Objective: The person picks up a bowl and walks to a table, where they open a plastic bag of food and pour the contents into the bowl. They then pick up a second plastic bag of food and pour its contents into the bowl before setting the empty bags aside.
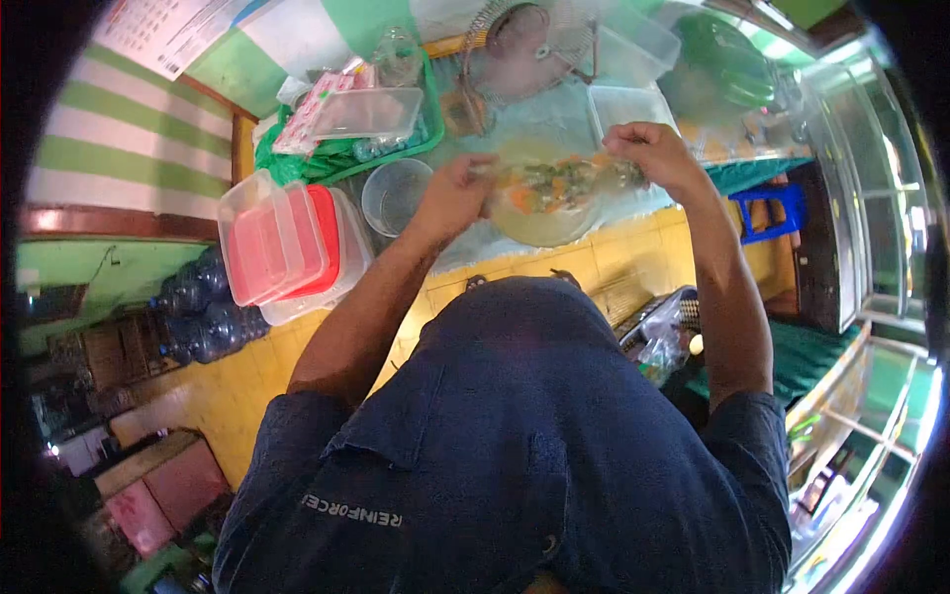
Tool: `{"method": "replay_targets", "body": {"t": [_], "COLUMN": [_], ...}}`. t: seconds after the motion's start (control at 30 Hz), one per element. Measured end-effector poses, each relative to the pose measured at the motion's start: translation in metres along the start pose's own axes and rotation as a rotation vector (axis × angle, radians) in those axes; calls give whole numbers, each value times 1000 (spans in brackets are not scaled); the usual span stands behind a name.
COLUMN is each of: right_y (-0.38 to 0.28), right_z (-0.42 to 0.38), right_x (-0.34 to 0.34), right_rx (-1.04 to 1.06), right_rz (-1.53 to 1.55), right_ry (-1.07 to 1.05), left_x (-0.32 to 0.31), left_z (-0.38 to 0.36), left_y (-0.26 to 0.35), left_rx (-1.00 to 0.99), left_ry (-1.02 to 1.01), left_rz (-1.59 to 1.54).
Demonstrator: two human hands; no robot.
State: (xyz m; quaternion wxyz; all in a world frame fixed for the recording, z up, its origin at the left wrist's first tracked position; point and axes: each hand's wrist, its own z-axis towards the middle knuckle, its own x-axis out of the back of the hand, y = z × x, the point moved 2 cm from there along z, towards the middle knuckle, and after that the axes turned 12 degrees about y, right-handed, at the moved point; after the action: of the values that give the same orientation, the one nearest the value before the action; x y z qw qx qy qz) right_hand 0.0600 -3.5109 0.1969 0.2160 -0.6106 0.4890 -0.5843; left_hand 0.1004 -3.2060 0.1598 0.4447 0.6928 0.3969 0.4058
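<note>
My left hand (457, 201) pinches one end of what looks like a clear plastic bag of mixed vegetables (554, 186), blurred, with orange and green pieces showing. At the other end, the fingers of my right hand (655, 156) are closed on it, so it spans between both hands. Below and behind it is a round, pale yellowish bowl (544, 234), partly hidden by the bag. To the left of my left hand stands a round clear plastic tub (394, 196). A rectangular clear container (625, 107) sits just behind my right hand.
Stacked clear and red plastic boxes (287, 243) stand at the table's left end. Behind them, a green tray (432, 114) holds packets and a clear lid. A fan (524, 49) stands at the back. A blue stool (770, 213) is on the right, water bottles (208, 312) on the left.
</note>
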Motion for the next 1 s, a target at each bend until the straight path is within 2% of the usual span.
{"method": "replay_targets", "body": {"t": [0.03, 0.13, 0.17, 0.27, 0.3, 0.37, 0.4, 0.5, 0.57, 0.6, 0.67, 0.7, 0.77, 0.87, 0.9, 1.0], "right_y": [-11, -12, -10, -4, -4, -3, 0, 7, 13, 7, -10, -8, 1, -8, -7, -6], "right_z": [-7, -16, -19, -22, -24, -28, -29, -25, -18, -24, -41, -42, -44, -44, -43, -44], "right_x": [2, 4, 5, -1, -4, -11, -13, -16, -16, -17, -20, -22, -24, -19, -20, -25], "right_rx": [-130, -105, -78, 20, 124, 325, 337, 357, 343, 366, 414, 502, 675, 625, 585, 525], "right_rz": [-5, 122, 128, 83, 7, -148, -169, -196, -160, -254, -447, -460, -484, -373, -358, -296], "right_ry": [-36, -110, -105, -116, -66, 36, 66, 114, 97, 132, 207, 235, 293, 207, 245, 345], "left_x": [-2, 10, 11, 15, 16, 19, 20, 24, 24, 23, 22, 21, 21, 23, 23, 23], "left_z": [9, 25, 29, 53, 56, 62, 63, 60, 56, 55, 64, 66, 73, 86, 88, 88], "left_y": [-3, 9, 14, 8, 11, 15, 20, 39, 54, 58, 52, 54, 53, 50, 49, 56], "left_rx": [-19, -40, 61, 212, 237, 201, 185, -11, -180, -266, -479, -588, -416, -168, -85, -288], "left_ry": [30, 28, -57, -179, -219, -268, -291, -372, -388, -392, -389, -385, -327, -312, -320, -330], "left_rz": [-118, -123, -229, -421, -428, -394, -378, -124, 165, 310, 397, 442, 453, 392, 359, 418]}}
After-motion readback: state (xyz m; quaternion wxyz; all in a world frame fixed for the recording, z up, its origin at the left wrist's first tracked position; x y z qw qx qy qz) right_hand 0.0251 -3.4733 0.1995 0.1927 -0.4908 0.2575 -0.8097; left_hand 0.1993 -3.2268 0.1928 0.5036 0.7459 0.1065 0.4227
